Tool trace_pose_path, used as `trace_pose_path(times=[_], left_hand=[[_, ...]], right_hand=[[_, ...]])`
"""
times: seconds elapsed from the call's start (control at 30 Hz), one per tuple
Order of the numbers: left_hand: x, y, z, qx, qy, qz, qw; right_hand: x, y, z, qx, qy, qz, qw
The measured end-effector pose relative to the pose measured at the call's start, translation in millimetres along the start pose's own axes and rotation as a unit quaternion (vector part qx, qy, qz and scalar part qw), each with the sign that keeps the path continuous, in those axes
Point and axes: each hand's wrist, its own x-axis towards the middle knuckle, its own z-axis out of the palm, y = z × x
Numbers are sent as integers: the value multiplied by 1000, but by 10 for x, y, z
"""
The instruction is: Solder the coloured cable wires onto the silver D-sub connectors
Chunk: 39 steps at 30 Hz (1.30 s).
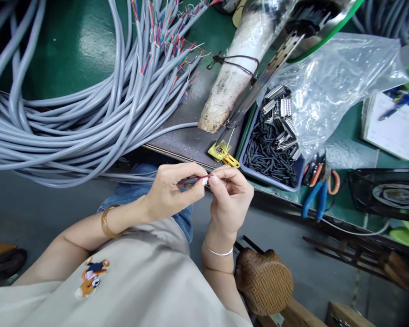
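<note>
pinched by the left hand (173, 190), a round grey cable (188, 180) seems steadied for the right hand (230, 195), gripping its thin red wire (206, 176).

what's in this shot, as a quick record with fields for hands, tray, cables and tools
left hand: holding gray cable near its stripped end
right hand: pinching red wire
tray: short black tubes, metal connector parts
cable bundle: gray, many ends stripped
tools: blue-handled pliers beside tray
</note>
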Motion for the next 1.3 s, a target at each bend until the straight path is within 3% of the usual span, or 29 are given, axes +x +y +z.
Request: trace_pose_path(times=[0.13, 0.27, 0.43, 0.53, 0.63, 0.73, 0.83, 0.9, 0.97, 1.03, 1.23, 1.3], left_hand=[[47, 1, -63, -38, -37, -30, 998], [76, 6, -115, -112, -63, -127, 984], [82, -7, -135, -155, -87, -156, 972], [60, -29, -119, -166, -83, -169, 968], [23, -35, -84, -158, -61, -185, 968], [-1, -20, -58, -164, -22, -202, 965], [4, -10, -67, -206, 13, -244, 948], [14, -18, -85, -235, 19, -268, 934], [20, -32, -96, -252, 17, -276, 927], [21, -41, -95, -261, 19, -282, 923], [28, -89, -158, -309, 11, -301, 902], [21, -170, -247, -348, -38, -308, 885]], right_hand=[[-14, -14, -15, -46, -6, -16, 999], [-1, -24, -90, -66, 0, -27, 997], [34, -111, -199, -137, -100, -59, 984], [44, -150, -175, -238, -105, -164, 951], [41, -118, -113, -351, -70, -289, 888], [46, -46, -94, -399, 3, -331, 855], [72, -21, -137, -372, 157, -305, 863], [94, -46, -160, -299, 211, -278, 888], [107, -83, -151, -209, 202, -269, 918], [107, -109, -111, -153, 193, -274, 930], [56, -84, -28, -168, 170, -225, 945], [33, -73, -37, -174, 161, -206, 950]])
